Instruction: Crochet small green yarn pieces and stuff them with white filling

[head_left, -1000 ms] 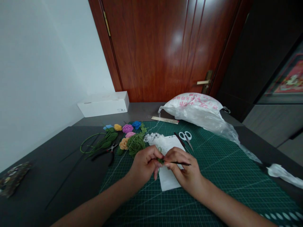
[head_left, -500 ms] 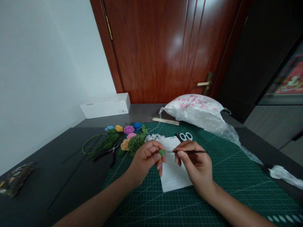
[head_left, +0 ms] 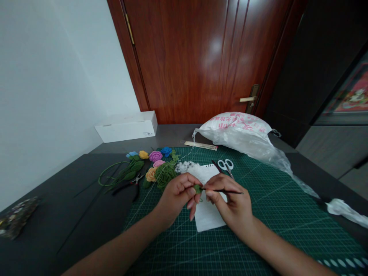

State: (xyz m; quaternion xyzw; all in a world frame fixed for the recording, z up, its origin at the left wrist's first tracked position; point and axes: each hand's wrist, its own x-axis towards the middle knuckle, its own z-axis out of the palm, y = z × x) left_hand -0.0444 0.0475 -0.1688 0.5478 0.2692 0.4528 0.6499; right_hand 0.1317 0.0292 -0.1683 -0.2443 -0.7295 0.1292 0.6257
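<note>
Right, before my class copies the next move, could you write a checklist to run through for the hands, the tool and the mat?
1. Left hand holding the green piece: ok, pinched between thumb and fingers.
2. Right hand holding the thin dark tool: ok.
3. Tool's tip caught in a loop: cannot tell, too small to see.
4. Green yarn bundle joined to the piece: cannot tell, no clear strand shows between them.
5. Scissors laid down: ok, on the green mat beyond the right hand.
6. White sheet fully visible: not ok, the hands cover part of it.
</note>
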